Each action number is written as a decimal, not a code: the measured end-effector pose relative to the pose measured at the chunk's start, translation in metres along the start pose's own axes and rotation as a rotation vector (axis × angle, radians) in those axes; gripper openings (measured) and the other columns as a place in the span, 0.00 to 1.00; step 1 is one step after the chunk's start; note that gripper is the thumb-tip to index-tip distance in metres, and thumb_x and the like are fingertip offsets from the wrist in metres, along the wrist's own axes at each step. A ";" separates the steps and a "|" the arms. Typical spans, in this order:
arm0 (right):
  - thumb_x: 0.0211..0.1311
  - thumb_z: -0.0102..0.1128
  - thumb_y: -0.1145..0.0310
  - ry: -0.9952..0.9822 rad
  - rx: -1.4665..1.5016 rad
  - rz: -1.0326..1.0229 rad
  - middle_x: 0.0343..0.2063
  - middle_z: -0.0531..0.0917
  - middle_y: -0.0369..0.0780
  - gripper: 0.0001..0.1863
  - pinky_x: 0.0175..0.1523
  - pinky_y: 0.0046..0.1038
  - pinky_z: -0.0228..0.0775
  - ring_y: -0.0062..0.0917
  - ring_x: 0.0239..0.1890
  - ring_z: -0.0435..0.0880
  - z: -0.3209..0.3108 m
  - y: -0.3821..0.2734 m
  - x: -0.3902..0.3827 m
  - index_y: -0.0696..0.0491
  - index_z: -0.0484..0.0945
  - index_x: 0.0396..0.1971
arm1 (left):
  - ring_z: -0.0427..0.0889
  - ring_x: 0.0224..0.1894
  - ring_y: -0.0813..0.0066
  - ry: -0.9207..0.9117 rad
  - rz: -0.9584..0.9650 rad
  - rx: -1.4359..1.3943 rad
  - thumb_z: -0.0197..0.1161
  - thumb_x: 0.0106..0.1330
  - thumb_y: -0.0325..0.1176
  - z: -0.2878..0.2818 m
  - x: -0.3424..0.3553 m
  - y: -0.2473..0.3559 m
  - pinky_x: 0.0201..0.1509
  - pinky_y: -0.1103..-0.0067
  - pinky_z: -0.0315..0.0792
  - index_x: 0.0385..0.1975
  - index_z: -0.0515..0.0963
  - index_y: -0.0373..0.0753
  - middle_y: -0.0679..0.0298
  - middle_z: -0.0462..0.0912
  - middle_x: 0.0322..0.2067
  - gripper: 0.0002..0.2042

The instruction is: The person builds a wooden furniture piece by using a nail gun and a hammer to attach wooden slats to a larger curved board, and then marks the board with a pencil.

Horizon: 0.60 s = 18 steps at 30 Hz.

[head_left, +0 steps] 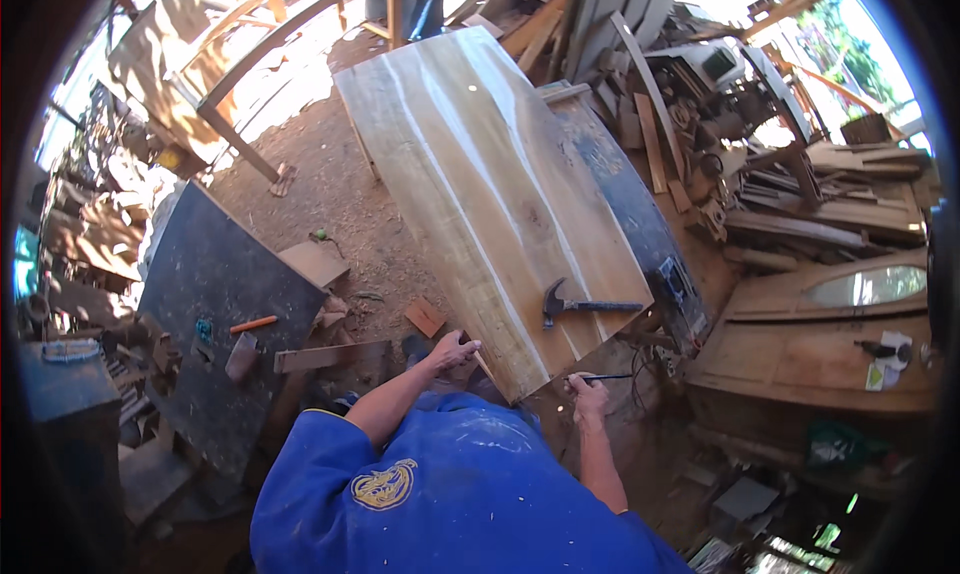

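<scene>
Curled fingers put our left hand (455,351) at the near left edge of the panel (450,224) (whether they pinch it, we cannot tell). That panel lies before us in the middle, whole and flat, so we judge the main piece made; what is left does not show. On it the hammer (598,305) lies unheld. Nearer us, our right hand (590,396) grips a dark rod (612,377), seemingly off the wood.

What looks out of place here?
The hammer lies loose on the wooden panel, handle end close to the edge, so it might get knocked off. Scraps litter the floor; the wood pile at right is jumbled.
</scene>
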State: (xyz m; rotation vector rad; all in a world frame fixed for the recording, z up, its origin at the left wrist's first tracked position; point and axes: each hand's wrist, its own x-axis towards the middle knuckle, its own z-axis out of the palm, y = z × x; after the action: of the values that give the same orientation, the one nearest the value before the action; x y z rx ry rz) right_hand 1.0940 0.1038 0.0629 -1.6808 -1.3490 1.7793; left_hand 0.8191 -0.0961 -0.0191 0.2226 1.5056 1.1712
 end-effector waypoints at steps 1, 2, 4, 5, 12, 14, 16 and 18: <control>0.62 0.67 0.76 0.004 0.025 -0.016 0.26 0.85 0.37 0.04 0.31 0.22 0.75 0.21 0.26 0.83 0.004 0.003 0.001 0.57 0.82 0.35 | 0.73 0.26 0.79 -0.011 -0.016 0.013 0.64 0.72 0.43 -0.007 0.008 0.001 0.27 0.81 0.69 0.46 0.74 0.33 0.66 0.76 0.27 0.18; 0.61 0.67 0.75 0.024 0.044 -0.026 0.25 0.85 0.37 0.04 0.31 0.22 0.74 0.20 0.26 0.83 -0.003 0.009 0.000 0.57 0.82 0.35 | 0.73 0.26 0.79 -0.003 -0.051 -0.041 0.64 0.72 0.44 -0.008 0.011 0.003 0.27 0.80 0.70 0.46 0.74 0.33 0.66 0.76 0.27 0.18; 0.60 0.68 0.74 0.036 -0.044 -0.049 0.25 0.84 0.36 0.04 0.32 0.22 0.74 0.20 0.26 0.83 -0.007 0.007 -0.004 0.56 0.82 0.34 | 0.74 0.25 0.79 0.028 -0.130 -0.146 0.64 0.72 0.45 -0.008 0.014 0.008 0.27 0.80 0.71 0.46 0.74 0.34 0.66 0.76 0.27 0.18; 0.60 0.68 0.74 0.059 -0.091 -0.076 0.24 0.84 0.36 0.05 0.32 0.22 0.74 0.19 0.26 0.83 -0.011 0.004 -0.006 0.56 0.82 0.34 | 0.75 0.26 0.78 0.053 -0.130 -0.130 0.64 0.72 0.45 -0.008 0.015 0.005 0.28 0.79 0.72 0.46 0.74 0.34 0.65 0.77 0.27 0.19; 0.64 0.68 0.69 0.209 -0.344 -0.463 0.30 0.85 0.35 0.06 0.40 0.23 0.73 0.17 0.33 0.82 -0.043 -0.092 -0.040 0.56 0.83 0.34 | 0.82 0.44 0.67 0.207 -0.030 -0.165 0.58 0.75 0.48 -0.011 0.029 -0.019 0.44 0.72 0.79 0.54 0.72 0.35 0.59 0.81 0.45 0.21; 0.67 0.66 0.69 0.242 -0.259 -0.650 0.35 0.86 0.37 0.07 0.45 0.24 0.74 0.19 0.39 0.83 -0.068 -0.118 -0.052 0.57 0.82 0.37 | 0.82 0.51 0.63 0.278 -0.071 -0.327 0.56 0.76 0.48 0.015 0.027 -0.014 0.54 0.65 0.78 0.58 0.71 0.39 0.58 0.79 0.52 0.21; 0.70 0.63 0.72 0.214 -0.082 -0.787 0.38 0.85 0.41 0.07 0.50 0.26 0.76 0.24 0.43 0.84 -0.087 -0.148 -0.071 0.59 0.78 0.42 | 0.81 0.53 0.60 0.327 -0.068 -0.423 0.56 0.75 0.52 0.028 0.024 -0.018 0.54 0.63 0.78 0.61 0.68 0.41 0.57 0.76 0.55 0.24; 0.71 0.62 0.73 0.184 0.008 -0.897 0.39 0.85 0.45 0.09 0.51 0.28 0.77 0.29 0.43 0.84 -0.105 -0.172 -0.084 0.60 0.75 0.45 | 0.81 0.53 0.58 0.427 -0.070 -0.550 0.56 0.75 0.54 0.022 0.032 -0.022 0.55 0.61 0.78 0.60 0.68 0.41 0.56 0.76 0.55 0.25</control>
State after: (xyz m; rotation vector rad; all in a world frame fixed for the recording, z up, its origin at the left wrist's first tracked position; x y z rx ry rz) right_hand 1.1493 0.1637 0.2654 -0.9324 -1.6298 1.0712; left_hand 0.8371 -0.0723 -0.0528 -0.4753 1.4652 1.5910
